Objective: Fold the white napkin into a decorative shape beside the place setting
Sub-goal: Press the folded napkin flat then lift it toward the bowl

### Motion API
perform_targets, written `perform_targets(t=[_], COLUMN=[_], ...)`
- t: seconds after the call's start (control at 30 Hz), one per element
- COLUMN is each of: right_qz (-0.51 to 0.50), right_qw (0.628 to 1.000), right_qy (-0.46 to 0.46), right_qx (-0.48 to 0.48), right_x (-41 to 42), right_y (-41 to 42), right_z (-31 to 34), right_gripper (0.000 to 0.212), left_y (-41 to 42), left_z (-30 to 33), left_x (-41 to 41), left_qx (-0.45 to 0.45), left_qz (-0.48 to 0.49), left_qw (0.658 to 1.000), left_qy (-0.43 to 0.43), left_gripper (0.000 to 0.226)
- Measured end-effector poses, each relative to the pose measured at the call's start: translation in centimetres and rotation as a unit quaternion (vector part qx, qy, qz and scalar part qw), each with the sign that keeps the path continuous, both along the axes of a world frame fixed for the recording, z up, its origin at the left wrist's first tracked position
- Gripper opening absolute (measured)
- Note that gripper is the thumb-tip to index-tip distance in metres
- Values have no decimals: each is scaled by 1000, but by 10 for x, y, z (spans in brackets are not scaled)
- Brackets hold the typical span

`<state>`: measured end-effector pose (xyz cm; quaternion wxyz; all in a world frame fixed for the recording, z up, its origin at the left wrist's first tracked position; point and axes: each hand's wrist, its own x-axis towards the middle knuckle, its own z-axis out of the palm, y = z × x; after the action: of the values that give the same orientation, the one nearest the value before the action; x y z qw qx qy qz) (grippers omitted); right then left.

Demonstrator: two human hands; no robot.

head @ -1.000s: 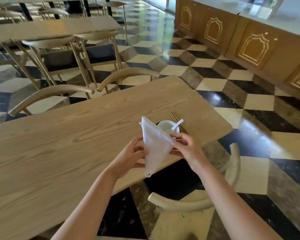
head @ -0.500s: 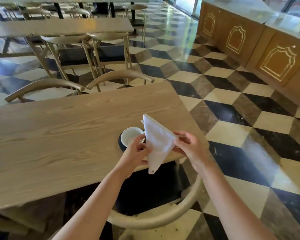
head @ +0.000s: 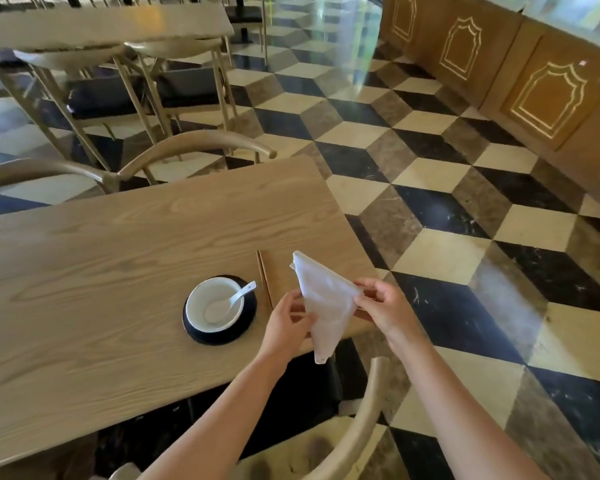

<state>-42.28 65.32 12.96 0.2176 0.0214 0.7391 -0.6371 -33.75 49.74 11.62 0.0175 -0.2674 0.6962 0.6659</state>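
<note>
napkin held in air, triangle fold

white napkin (head: 324, 301) pinched between both hands above table (head: 101, 271) near edge, not resting on it. left hand (head: 286, 323) clamped on left edge, right hand (head: 383, 306) clamped on right corner. long axis near vertical, narrow tip pointing down. just right of chopsticks (head: 262, 275) and bowl (head: 214, 304); bare spot beside setting lies slightly ahead, equally near both hands.

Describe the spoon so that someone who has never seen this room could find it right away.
On the nearest wooden table, near its right end, a white bowl sits on a dark round plate. The spoon lies inside that bowl, white, handle leaning over the rim toward the chopsticks.
</note>
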Motion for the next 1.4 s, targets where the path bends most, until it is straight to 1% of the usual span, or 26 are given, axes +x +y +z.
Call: perform_targets(t=[0.07, 0.13, 0.27, 0.33, 0.4, 0.5, 0.67, 0.77, 0.87, 0.97, 1.03, 1.1, 1.13, 1.17, 1.2, 1.23, 1.27, 1.33, 1.4], right_qz=[15, 30, 56, 73, 86, 102, 154, 176, 187, 192, 196, 206, 227, 260, 298, 332, 353, 372, 385], right_qw=[1000, 999, 997, 996, 993, 989, 969, 951, 937, 924, 917, 899, 876, 845, 812, 785, 763, 737, 723], right_qy=[-5, -10, -37, -38, -31, 3, 79, 140, 196, 251, 269, 305, 336, 368, 394, 406, 413, 407, 392], right_qx=[25, 44, 33, 46, 71, 106, 178, 211, 220, 217, 220, 239, 261, 286, 309, 330, 351, 390, 419], right_x=[-21, -40, -64, -73, -81, -87, -86, -84, -82, -80, -79, -78, -78, -77, -76, -74, -73, -71, -71], right_y=[-1, -4, -11, -15, -19, -22, -23, -24, -24, -24, -24, -24, -22, -21, -19, -17, -16, -15, -16], right_z=[-23, -42, -72, -85, -101, -119, -134, -139, -141, -143, -143, -143, -144, -145, -147, -148, -151, -154, -156], right_gripper=[24, 24, 25, 25, 25, 20, 12, 18, 23, 27, 30, 39, 45, 51, 55, 55, 53, 56, 60], left_y=[0, -1, 3, 5, 8, 12, 10, 9, 9, 8, 7, 6, 6, 5, 4, 3, 1, -3, -6], left_z=[-15, -32, -61, -71, -79, -89, -101, -105, -110, -117, -119, -121, -122, -123, -124, -125, -127, -128, -130], left_x=[-17, -32, -51, -59, -65, -70, -72, -69, -67, -66, -65, -62, -60, -59, -58, -58, -58, -60, -63], left_qx=[-22, -15, -12, -31, -55, -73, -148, -166, -191, -213, -238, -296, -348, -407, -456, -487, -503, -510, -523], left_qz=[17, 45, 89, 112, 128, 146, 153, 125, 103, 83, 61, 51, 37, 4, -45, -101, -154, -234, -271], left_qw=[1000, 998, 994, 990, 987, 983, 972, 973, 972, 971, 966, 951, 934, 912, 887, 865, 847, 818, 793], left_qy=[-13, -27, -64, -73, -81, -87, -95, -101, -92, -76, -75, -72, -63, -55, -51, -58, -76, -129, -153], left_gripper=[30, 28, 26, 21, 22, 25, 30, 28, 31, 38, 48, 65, 71, 75, 77, 74, 71, 71, 78])
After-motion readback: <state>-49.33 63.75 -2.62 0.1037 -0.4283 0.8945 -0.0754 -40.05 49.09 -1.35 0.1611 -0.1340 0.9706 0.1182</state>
